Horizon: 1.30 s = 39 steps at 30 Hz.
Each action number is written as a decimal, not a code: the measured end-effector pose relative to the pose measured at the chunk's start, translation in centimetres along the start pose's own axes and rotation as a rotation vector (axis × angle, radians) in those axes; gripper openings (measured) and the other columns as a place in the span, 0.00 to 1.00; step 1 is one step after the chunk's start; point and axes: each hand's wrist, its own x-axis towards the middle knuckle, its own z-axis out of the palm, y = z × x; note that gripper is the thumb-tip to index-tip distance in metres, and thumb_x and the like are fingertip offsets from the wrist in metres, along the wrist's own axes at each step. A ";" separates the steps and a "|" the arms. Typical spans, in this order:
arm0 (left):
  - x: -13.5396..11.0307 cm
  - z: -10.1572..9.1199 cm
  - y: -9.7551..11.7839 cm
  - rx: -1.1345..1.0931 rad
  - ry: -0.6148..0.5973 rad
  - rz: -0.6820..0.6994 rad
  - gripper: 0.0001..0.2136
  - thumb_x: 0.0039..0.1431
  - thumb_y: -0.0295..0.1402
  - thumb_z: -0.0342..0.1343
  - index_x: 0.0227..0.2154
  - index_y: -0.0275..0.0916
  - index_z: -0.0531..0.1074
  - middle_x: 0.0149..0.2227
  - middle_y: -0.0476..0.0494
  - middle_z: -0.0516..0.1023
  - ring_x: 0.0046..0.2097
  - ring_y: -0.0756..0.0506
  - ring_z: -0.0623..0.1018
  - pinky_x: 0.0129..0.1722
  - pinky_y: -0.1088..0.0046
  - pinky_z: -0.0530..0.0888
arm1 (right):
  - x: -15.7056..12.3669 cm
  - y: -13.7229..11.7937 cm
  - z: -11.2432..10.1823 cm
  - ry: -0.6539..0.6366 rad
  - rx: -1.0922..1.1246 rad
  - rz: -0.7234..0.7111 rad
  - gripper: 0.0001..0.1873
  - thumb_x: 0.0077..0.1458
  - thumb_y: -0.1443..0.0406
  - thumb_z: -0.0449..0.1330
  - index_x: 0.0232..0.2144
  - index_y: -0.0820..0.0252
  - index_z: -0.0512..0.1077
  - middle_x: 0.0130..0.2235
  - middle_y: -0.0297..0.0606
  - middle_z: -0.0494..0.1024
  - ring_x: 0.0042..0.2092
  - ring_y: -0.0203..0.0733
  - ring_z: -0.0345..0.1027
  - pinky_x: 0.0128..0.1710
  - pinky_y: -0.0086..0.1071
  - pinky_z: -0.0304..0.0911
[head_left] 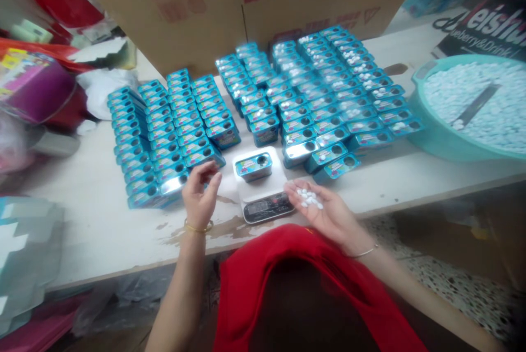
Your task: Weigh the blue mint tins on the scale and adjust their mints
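Observation:
A small blue tin (254, 166) with a round hole in its lid sits on a white kitchen scale (263, 188) at the table's near edge. My left hand (200, 193) hovers just left of the scale, fingers curled with thumb and fingertips pinched together; what they hold is too small to make out. My right hand (322, 211) lies palm up to the right of the scale, cupping a small heap of white tablets (309, 198). Rows of several identical blue tins (181, 122) cover the table behind the scale.
A teal basin (435, 138) full of white tablets, with a dark scoop in it, stands at the right. A large cardboard box (246, 7) rises behind the tins. Bags and packaging (36, 89) crowd the left. My red top (304, 286) fills the bottom.

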 end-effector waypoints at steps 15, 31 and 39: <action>0.3 3.4 5.5 0.402 -0.213 0.564 0.16 0.55 0.32 0.59 0.47 0.41 0.69 0.41 0.41 0.75 0.43 0.44 0.73 0.43 0.65 0.70 | 0.6 0.6 0.7 -0.022 0.009 0.012 0.12 0.61 0.72 0.49 0.40 0.73 0.72 0.44 0.55 0.77 0.47 0.47 0.73 0.46 0.36 0.72; 7.8 2.7 1.9 0.724 -0.306 0.424 0.16 0.58 0.38 0.56 0.47 0.37 0.66 0.44 0.40 0.75 0.46 0.42 0.74 0.45 0.65 0.65 | 1.2 1.4 1.2 -0.010 0.008 0.030 0.10 0.60 0.72 0.53 0.39 0.73 0.73 0.44 0.55 0.77 0.45 0.48 0.74 0.44 0.35 0.72; 10.2 2.6 0.2 1.028 -0.284 0.384 0.17 0.57 0.39 0.56 0.48 0.38 0.68 0.46 0.36 0.72 0.48 0.36 0.70 0.44 0.59 0.64 | 1.7 1.5 0.7 -0.010 0.021 0.026 0.10 0.55 0.72 0.59 0.40 0.73 0.73 0.44 0.55 0.77 0.45 0.48 0.74 0.44 0.35 0.71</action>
